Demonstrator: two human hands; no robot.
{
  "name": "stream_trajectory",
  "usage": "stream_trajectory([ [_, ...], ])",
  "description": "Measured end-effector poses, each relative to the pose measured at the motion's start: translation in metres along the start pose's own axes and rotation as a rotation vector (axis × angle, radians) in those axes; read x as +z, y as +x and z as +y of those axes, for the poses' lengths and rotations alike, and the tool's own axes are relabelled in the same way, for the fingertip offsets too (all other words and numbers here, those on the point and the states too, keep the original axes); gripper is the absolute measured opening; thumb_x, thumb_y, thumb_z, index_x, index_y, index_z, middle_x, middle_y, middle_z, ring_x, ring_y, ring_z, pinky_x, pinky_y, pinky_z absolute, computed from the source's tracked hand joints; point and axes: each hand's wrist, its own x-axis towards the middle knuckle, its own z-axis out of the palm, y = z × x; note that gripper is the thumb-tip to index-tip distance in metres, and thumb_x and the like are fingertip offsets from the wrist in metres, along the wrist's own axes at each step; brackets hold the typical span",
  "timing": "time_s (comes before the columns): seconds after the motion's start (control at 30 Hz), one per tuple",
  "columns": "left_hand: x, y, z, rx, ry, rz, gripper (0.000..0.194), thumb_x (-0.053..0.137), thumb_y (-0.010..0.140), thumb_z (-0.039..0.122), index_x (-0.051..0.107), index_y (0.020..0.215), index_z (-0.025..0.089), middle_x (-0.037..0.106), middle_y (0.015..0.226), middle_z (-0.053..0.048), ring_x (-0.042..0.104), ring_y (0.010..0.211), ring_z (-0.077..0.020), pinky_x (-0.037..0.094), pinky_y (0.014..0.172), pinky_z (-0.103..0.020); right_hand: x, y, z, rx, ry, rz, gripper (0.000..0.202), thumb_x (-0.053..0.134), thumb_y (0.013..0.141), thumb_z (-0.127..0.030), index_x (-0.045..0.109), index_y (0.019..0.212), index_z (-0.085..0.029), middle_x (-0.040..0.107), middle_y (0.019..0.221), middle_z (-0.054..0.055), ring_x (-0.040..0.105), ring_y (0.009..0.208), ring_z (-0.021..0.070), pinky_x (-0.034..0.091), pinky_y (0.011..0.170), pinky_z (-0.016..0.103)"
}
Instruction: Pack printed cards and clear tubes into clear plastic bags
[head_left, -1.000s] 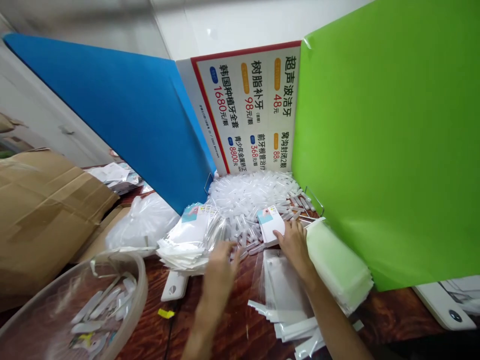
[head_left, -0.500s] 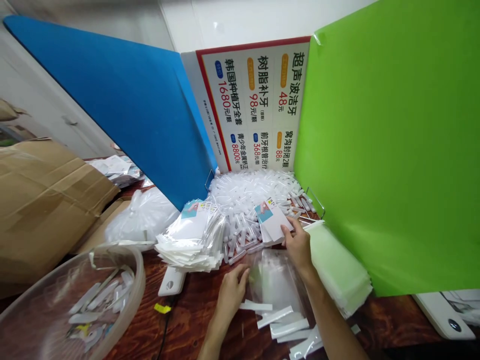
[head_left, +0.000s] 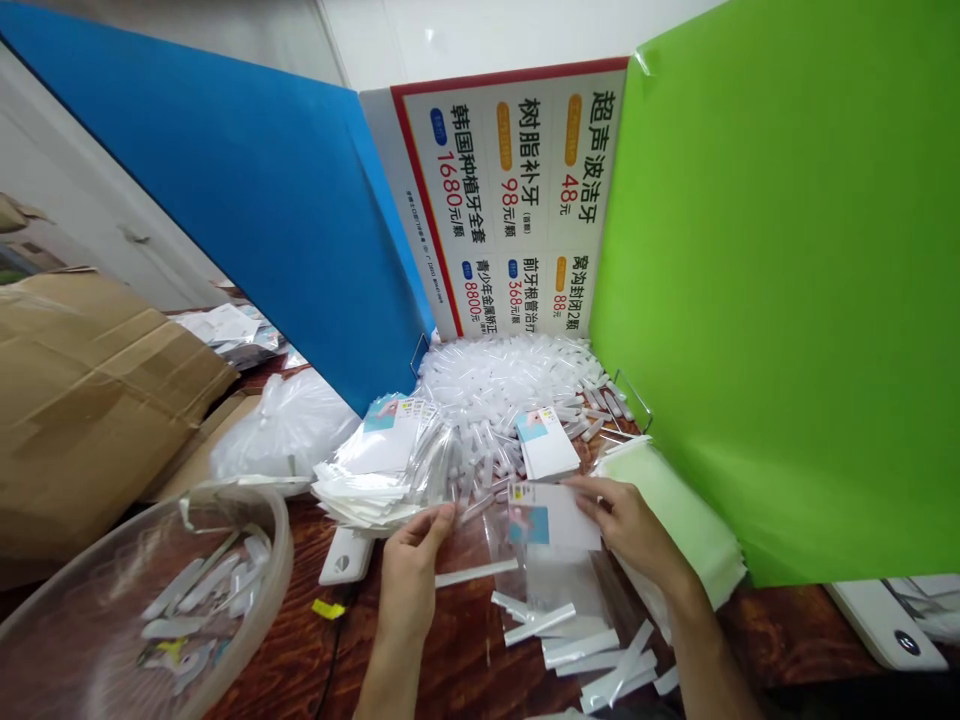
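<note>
My right hand (head_left: 619, 520) pinches the right end of a white printed card (head_left: 574, 520) with a blue picture on it, held over a clear plastic bag (head_left: 559, 585). My left hand (head_left: 420, 545) is left of the card, thumb and forefinger pressed together. Whether clear film is between those fingers is hard to make out. A small stack of the same cards (head_left: 551, 445) lies just beyond my right hand. White strips (head_left: 581, 645) are scattered in front of the bag, and a single strip (head_left: 480, 573) lies near my left wrist.
A heap of small translucent tubes (head_left: 510, 375) fills the back between blue (head_left: 247, 190) and green (head_left: 787, 290) panels. Bagged cards (head_left: 382, 460) are piled at left, pale green sheets (head_left: 675, 530) at right. A clear tub (head_left: 281, 560) stands front left, a cardboard box (head_left: 105, 390) behind it.
My right hand has taken a card off the small stack and brought it nearer, over the bag. My left hand has moved left and up. A strip now lies by my left wrist.
</note>
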Motion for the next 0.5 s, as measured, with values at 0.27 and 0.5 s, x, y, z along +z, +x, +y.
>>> stream_trajectory([
  [0.27, 0.018, -0.005, 0.003, -0.013, -0.109, 0.090, 0.049, 0.083, 0.063, 0.057, 0.080, 0.089, 0.015, 0.079, 0.092, -0.010, 0.072, 0.092, -0.0248, 0.056, 0.088, -0.035, 0.014, -0.010, -0.008, 0.025, 0.210, -0.201, 0.028, 0.064, 0.089, -0.033, 0.077, 0.113, -0.025, 0.078, 0.096, 0.005, 0.068, 0.070, 0.0192, 0.055, 0.064, 0.030],
  [0.5, 0.028, -0.026, -0.002, 0.039, 0.106, -0.082, 0.046, 0.076, 0.071, 0.061, 0.076, 0.077, 0.015, 0.077, 0.079, -0.007, 0.069, 0.081, -0.0244, 0.054, 0.078, -0.031, 0.045, 0.007, -0.014, 0.069, 0.543, -0.130, 0.041, 0.063, 0.090, -0.043, 0.067, 0.123, -0.019, 0.057, 0.057, -0.005, 0.052, 0.047, 0.0121, 0.044, 0.049, 0.024],
])
